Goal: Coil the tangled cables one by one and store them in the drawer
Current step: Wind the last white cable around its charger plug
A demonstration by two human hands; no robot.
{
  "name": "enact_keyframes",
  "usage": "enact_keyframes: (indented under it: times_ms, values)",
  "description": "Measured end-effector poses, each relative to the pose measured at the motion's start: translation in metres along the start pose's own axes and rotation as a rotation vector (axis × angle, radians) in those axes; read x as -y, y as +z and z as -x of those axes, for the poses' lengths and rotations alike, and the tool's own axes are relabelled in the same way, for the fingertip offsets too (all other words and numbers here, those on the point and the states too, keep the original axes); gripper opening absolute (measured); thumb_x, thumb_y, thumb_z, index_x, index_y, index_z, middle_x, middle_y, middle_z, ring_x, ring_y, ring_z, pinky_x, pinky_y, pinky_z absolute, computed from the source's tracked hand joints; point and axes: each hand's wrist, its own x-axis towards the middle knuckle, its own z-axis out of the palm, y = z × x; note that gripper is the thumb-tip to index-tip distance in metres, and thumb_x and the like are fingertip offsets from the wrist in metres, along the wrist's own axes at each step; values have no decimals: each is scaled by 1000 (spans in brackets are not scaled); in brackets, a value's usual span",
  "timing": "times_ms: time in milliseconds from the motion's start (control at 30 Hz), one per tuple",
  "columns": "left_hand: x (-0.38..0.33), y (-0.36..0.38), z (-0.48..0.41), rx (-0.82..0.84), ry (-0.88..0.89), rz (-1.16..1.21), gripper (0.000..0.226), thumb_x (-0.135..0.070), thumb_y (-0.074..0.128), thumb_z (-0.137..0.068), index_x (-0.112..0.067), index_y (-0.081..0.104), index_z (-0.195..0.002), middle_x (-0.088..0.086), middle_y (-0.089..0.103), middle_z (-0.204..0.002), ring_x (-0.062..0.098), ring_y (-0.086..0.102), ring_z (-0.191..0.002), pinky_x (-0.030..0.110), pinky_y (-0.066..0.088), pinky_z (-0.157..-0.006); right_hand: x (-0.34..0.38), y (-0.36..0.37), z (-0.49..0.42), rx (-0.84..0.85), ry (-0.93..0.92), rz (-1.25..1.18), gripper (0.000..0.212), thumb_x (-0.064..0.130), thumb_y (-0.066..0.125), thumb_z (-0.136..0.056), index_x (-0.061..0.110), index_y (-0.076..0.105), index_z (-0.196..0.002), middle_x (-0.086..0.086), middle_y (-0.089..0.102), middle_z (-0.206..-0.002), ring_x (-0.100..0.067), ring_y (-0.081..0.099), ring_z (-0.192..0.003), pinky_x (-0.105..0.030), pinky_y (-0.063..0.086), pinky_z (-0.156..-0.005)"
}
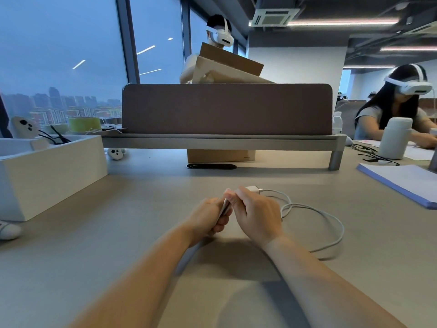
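Note:
A white cable (331, 218) lies in loose loops on the beige table (118, 233), right of my hands. Its white plug end (253, 189) pokes out just beyond my right hand (255, 214). My left hand (208, 217) and my right hand meet at the table's middle, both closed on a folded bunch of the white cable (225, 207) held between them. An open white drawer box (47, 171) stands at the left with dark cables (55, 138) inside.
A brown desk divider (227, 110) on a grey shelf crosses the far side, with a cardboard box (221, 156) and a black pad (211, 166) beneath. A paper stack (402, 181) and white bottle (396, 138) sit at right. Two people in headsets work beyond.

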Motion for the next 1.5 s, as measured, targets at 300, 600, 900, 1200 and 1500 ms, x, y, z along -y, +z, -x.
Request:
enact_keyframes:
  times_ms: [300, 600, 900, 1200, 1500]
  values:
    - [-3, -2, 3, 87, 83, -65, 56, -69, 34, -81, -13, 39, -75, -6, 30, -55, 8, 22, -47, 18, 21, -43, -3, 2, -1, 100, 188, -98, 42, 48, 36, -96, 18, 52, -73, 8, 48, -60, -21, 49, -52, -28, 29, -49]
    - [-1, -7, 4, 170, 80, -142, 39, -51, 47, -91, -17, 37, -73, -6, 36, -56, 7, 30, -46, 18, 25, -45, -4, 1, -1, 218, 310, -326, 31, 42, 44, -97, 31, 43, -67, 12, 46, -60, -8, 45, -59, -31, 36, -57]
    - [1, 1, 1, 11, 115, -38, 45, -52, 30, -96, -17, 40, -69, -6, 36, -54, 6, 32, -45, 17, 28, -45, -1, -1, -4, 243, 396, -505, 35, 37, 34, -101, 29, 47, -69, 11, 47, -62, -7, 45, -61, -36, 40, -63]
    - [7, -5, -9, -381, 189, 256, 49, -50, 30, -97, -14, 42, -66, -2, 41, -53, 7, 39, -46, 17, 34, -46, 11, 0, -3, 503, 382, -369, 39, 43, 33, -100, 28, 45, -66, 7, 50, -62, -15, 50, -66, -39, 42, -66]
    - [10, 0, -15, -501, 307, 329, 33, -40, 34, -99, -16, 49, -82, 3, 62, -83, 15, 61, -78, 26, 50, -74, 12, 7, -3, 580, 408, -396, 41, 46, 35, -99, 27, 48, -65, 7, 55, -66, -19, 55, -72, -43, 46, -73]
